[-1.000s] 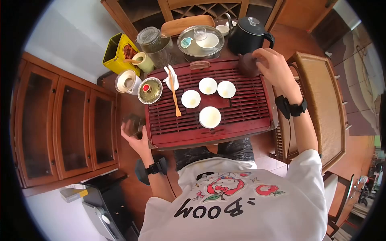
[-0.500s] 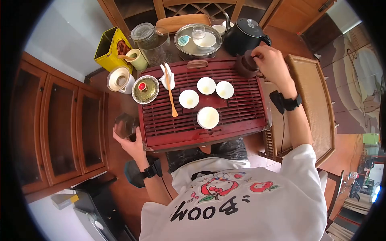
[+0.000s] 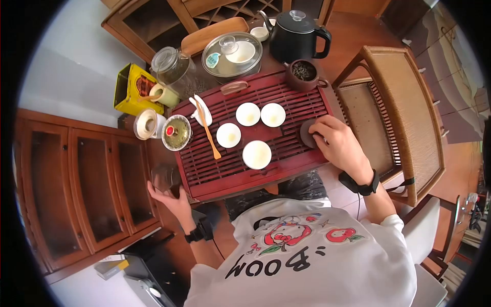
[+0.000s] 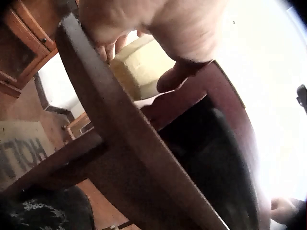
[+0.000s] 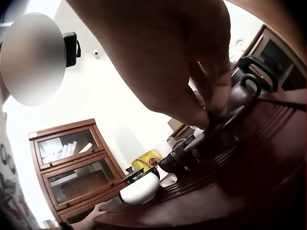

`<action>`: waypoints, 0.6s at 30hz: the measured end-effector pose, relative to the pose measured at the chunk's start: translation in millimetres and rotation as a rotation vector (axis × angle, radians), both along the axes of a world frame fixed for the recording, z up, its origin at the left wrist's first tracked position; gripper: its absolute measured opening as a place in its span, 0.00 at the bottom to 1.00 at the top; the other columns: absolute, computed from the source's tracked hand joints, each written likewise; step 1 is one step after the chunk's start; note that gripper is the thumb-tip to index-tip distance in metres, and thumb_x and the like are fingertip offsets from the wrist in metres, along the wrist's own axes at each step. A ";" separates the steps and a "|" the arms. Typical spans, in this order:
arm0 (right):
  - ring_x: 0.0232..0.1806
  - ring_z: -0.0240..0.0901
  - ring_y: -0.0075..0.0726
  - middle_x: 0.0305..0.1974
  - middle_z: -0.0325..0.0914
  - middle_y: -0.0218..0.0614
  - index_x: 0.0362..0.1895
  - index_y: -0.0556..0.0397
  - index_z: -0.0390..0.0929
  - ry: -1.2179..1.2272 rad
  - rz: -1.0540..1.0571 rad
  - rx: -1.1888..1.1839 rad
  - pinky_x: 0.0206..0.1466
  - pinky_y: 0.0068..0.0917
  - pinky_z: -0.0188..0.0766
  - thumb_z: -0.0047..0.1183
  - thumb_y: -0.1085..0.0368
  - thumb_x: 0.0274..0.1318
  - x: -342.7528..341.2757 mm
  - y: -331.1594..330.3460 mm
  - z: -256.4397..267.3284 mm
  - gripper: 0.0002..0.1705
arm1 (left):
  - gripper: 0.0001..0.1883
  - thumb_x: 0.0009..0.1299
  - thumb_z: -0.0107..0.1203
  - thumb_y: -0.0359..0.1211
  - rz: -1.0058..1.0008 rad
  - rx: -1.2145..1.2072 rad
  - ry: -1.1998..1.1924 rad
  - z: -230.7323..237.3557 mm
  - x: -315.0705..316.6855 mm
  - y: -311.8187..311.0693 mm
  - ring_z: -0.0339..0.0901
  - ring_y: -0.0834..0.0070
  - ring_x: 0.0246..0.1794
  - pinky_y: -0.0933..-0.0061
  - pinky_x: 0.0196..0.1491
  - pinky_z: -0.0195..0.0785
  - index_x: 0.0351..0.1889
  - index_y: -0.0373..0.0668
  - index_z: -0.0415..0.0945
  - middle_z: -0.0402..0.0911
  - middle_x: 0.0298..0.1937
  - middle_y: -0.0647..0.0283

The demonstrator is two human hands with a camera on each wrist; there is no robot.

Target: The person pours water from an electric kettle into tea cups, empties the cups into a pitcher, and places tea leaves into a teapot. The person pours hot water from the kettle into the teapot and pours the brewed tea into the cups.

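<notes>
In the head view the right hand (image 3: 338,146) pinches the dark teapot lid (image 3: 308,134) at the right side of the red slatted tea tray (image 3: 302,154); the right wrist view shows fingertips on the knob of the lid (image 5: 216,129), low over the slats. The brown teapot (image 3: 302,75), uncovered with dark leaves inside, sits at the tray's back right corner. Beside the tray's left edge, the left hand (image 3: 175,204) holds a clear glass vessel (image 3: 166,179). Yellowish contents show in that vessel (image 4: 144,67) in the left wrist view. Several white cups (image 3: 257,154) with pale liquid stand mid-tray.
A lidded bowl (image 3: 177,134) and a white strainer cup (image 3: 148,124) stand left of the tray. A wooden stick (image 3: 208,134) lies on the slats. Behind are a glass jar (image 3: 171,66), a glass-lidded pot (image 3: 230,56) and a black kettle (image 3: 292,38). A rattan shelf (image 3: 404,112) stands right.
The right hand has lifted the lid off the teapot and brought it toward the tray's front right, exposing the leaves. The left hand keeps hold of the glass vessel. The head view has shifted.
</notes>
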State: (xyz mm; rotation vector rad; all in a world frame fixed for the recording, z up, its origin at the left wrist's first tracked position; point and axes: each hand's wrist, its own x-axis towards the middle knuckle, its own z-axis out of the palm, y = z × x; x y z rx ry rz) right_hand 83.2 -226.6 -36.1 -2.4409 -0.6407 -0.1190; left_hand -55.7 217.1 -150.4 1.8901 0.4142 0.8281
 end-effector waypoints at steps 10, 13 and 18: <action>0.45 0.76 0.49 0.45 0.78 0.38 0.43 0.55 0.83 -0.171 -0.122 0.225 0.50 0.41 0.77 0.60 0.78 0.53 -15.8 7.6 -36.7 0.12 | 0.29 0.70 0.49 0.16 -0.051 0.418 0.021 141.9 24.6 -2.3 0.66 0.56 0.79 0.56 0.81 0.54 0.72 0.34 0.67 0.70 0.76 0.50; 0.44 0.76 0.47 0.45 0.78 0.37 0.43 0.53 0.83 -0.249 -0.190 0.255 0.49 0.40 0.76 0.60 0.78 0.50 -17.6 12.6 -47.6 0.14 | 0.23 0.75 0.49 0.18 -0.293 0.448 0.077 207.9 86.8 -27.1 0.71 0.60 0.75 0.59 0.78 0.60 0.68 0.30 0.71 0.75 0.72 0.51; 0.43 0.76 0.44 0.46 0.79 0.34 0.43 0.52 0.83 -0.326 -0.238 0.258 0.47 0.39 0.77 0.60 0.78 0.47 -20.1 15.1 -51.5 0.17 | 0.16 0.78 0.50 0.21 -0.620 0.641 0.334 234.4 229.5 -33.3 0.86 0.65 0.58 0.68 0.63 0.75 0.61 0.34 0.78 0.87 0.57 0.51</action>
